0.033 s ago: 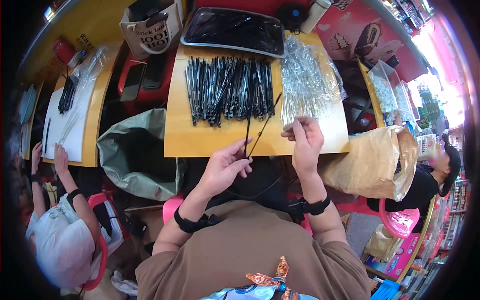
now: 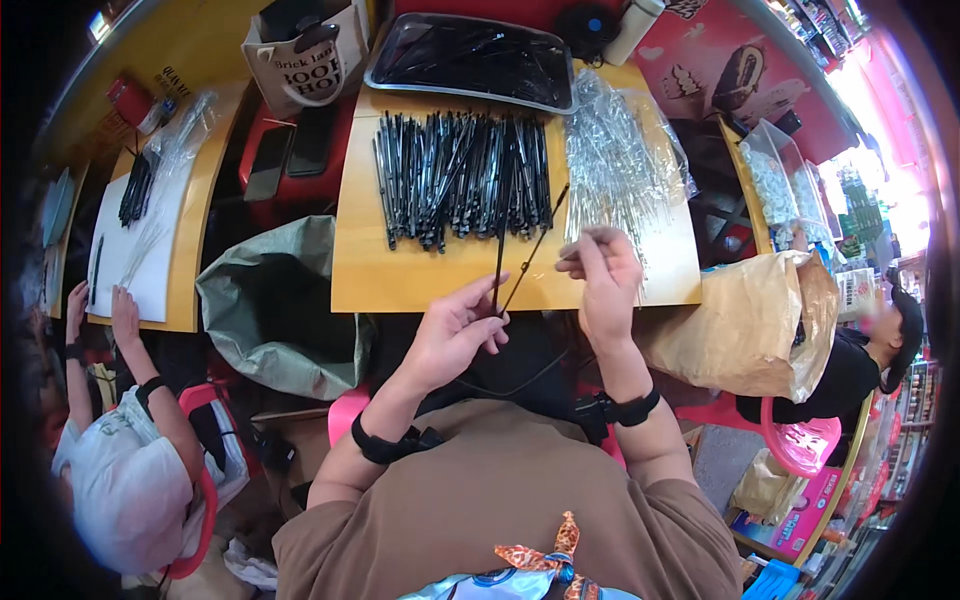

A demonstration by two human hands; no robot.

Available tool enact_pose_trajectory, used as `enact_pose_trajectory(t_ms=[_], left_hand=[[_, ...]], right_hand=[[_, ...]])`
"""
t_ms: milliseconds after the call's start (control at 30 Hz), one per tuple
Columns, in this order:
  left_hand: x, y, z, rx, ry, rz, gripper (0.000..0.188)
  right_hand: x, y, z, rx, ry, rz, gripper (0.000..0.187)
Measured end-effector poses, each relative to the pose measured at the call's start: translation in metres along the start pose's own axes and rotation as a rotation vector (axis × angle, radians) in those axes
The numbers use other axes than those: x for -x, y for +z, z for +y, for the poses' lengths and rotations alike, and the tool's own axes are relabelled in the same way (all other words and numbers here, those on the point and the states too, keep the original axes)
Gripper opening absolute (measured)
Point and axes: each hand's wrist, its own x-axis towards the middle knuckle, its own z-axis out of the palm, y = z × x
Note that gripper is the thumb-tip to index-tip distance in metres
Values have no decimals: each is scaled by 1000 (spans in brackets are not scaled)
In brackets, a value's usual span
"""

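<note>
My left hand (image 2: 458, 332) is closed at the table's near edge, pinching two thin black sticks (image 2: 527, 268). They spread upward in a narrow V, and one has a small knob partway along. To its right, my right hand (image 2: 608, 275) is raised with thumb and fingertips together; whatever it may hold is too fine to make out. Beyond my hands lies a broad row of thin black sticks (image 2: 465, 175), side by side on the wooden table (image 2: 400, 285). Right of that row is a pile of thin clear strips (image 2: 615, 150), partly in a clear plastic bag, near my right fingers.
A clear tray (image 2: 372, 80) of black pieces stands at the table's back. An open grey-green sack (image 2: 230, 320) is at the left, a brown paper bag (image 2: 730, 330) at the right. A co-worker (image 2: 130, 460) sits at another table to the left.
My right hand has shifted slightly left and nearer to me, its fingertips closer to the sticks. The left hand keeps its grip, and the whole view has moved a little.
</note>
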Motion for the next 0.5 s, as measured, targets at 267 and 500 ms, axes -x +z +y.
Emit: enact_pose_trajectory(t_ms=[267,500], left_hand=[[4,0,7,66,12,-8,55],[4,-1,9,90,-2,-21,55]], right_hand=[[24,29,22,-325,419,-178,6],[24,27,29,-320,453,-202,6]])
